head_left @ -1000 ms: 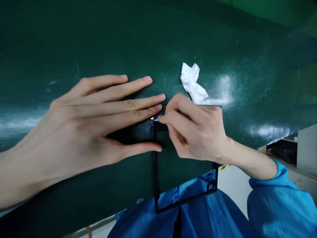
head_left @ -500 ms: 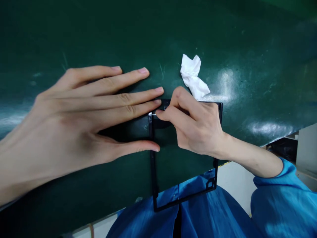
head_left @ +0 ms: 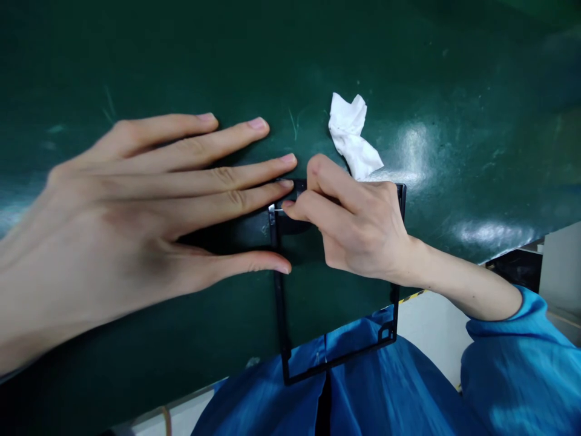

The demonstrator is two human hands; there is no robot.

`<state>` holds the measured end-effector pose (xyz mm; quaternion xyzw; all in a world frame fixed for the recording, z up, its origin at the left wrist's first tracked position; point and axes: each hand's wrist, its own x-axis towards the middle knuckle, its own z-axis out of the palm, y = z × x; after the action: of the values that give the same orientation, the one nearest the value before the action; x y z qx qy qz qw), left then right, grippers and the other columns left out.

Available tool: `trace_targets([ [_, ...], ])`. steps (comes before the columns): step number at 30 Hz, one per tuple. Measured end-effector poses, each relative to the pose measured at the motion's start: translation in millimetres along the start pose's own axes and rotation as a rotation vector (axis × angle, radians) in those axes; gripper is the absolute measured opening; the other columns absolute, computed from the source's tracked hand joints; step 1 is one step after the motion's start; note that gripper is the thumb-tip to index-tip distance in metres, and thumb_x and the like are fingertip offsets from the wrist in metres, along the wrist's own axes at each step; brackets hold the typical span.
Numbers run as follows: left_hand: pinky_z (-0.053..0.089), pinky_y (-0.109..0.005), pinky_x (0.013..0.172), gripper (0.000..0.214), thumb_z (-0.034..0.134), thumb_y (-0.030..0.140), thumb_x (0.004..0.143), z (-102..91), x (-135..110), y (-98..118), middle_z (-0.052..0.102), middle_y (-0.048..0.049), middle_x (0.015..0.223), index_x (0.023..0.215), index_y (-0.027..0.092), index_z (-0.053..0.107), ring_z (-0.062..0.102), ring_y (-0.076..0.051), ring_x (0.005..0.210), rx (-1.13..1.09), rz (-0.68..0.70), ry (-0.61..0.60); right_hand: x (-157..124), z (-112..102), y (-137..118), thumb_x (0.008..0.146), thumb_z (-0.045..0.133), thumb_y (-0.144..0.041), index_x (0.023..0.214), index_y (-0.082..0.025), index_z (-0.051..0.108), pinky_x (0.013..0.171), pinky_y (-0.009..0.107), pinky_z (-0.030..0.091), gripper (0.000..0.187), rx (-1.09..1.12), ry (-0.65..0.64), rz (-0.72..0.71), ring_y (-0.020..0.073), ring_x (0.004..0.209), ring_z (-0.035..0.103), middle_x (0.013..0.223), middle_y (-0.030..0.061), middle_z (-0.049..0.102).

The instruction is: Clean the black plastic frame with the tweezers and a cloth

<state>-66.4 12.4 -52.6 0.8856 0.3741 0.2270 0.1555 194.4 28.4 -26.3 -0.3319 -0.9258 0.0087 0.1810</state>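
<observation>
Slightly leftward and higher in the view than a second ago, both hands otherwise keep their pose. Left hand (head_left: pixel 136 218) lies flat, fingers spread, holding nothing, and presses a dark smooth sheet (head_left: pixel 245 233) onto the glossy, scuffed green bench (head_left: pixel 454 91). Right hand (head_left: pixel 354 224) is curled, its fingertips closed on what looks like a pale sliver (head_left: pixel 278 210) at the upper left corner of the thin black frame (head_left: pixel 280 321). This rigid, rectangular frame lies on the bench with its near end overhanging the edge above blue clothing (head_left: pixel 521 363). The corner work looks unfinished. A crumpled white tissue (head_left: pixel 351 136) lies just beyond.
</observation>
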Motion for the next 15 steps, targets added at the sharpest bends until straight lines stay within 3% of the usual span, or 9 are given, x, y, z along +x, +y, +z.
trace_targets([
  [4,0.043,-0.065,0.133,0.076,0.066,0.065,0.094,0.8,-1.0,-0.9,0.052,0.0095,0.168,0.160,0.036,0.043,0.050,-0.033,0.159,-0.001,-0.001,-0.007,-0.4,-1.2,0.8,0.098,0.049,0.000,0.099,-0.019,0.064,0.055,0.029,0.026,0.025,0.012,-0.003,-0.011,0.0062,0.075,0.058,0.088,-0.0014,0.059],
  [10,0.041,-0.060,0.136,0.059,0.055,0.052,0.104,1.0,-0.3,-1.8,0.050,0.0120,0.170,0.160,0.037,0.043,0.046,-0.027,0.162,-0.003,0.014,-0.010,-2.5,-2.2,1.4,0.100,0.046,-0.002,0.104,-0.020,0.065,0.056,0.028,0.029,0.027,0.076,-0.055,-0.020,0.0068,0.075,0.060,0.089,-0.0013,0.058],
  [15,0.039,-0.062,0.139,0.066,0.060,0.059,0.102,-3.1,1.6,6.4,0.048,0.0121,0.171,0.162,0.040,0.040,0.045,-0.028,0.163,-0.041,-0.050,-0.036,-2.8,0.1,0.5,0.105,0.044,-0.007,0.104,-0.021,0.065,0.059,0.027,0.035,0.025,0.098,-0.029,0.017,0.0078,0.081,0.062,0.090,-0.0003,0.058],
])
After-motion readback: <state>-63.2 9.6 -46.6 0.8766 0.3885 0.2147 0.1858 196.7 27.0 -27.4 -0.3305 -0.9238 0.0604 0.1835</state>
